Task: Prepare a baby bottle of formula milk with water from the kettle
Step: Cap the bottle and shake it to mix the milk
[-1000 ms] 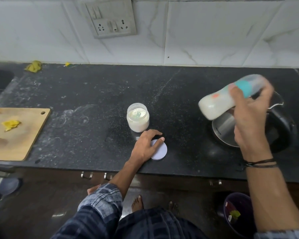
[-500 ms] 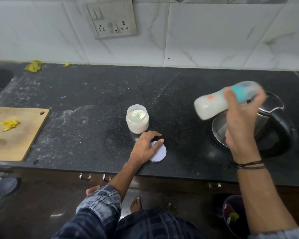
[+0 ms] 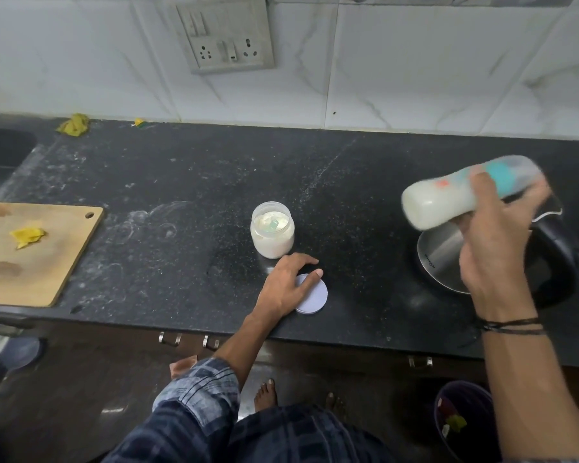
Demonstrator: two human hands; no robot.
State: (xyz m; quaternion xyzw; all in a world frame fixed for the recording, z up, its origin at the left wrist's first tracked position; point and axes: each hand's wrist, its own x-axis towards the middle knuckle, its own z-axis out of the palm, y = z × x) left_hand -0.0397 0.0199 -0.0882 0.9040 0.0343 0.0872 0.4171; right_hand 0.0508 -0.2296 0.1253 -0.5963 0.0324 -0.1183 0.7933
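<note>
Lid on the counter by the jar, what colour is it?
The lid is plain pale lavender, clearest in the head view, partly under the left hand.

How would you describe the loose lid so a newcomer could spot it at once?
Start at the black countertop and find the open jar of white powder near its middle. Just in front, near the front edge, a flat pale lilac lid lies under the left hand's fingers. It is the only flat disc there.
</note>
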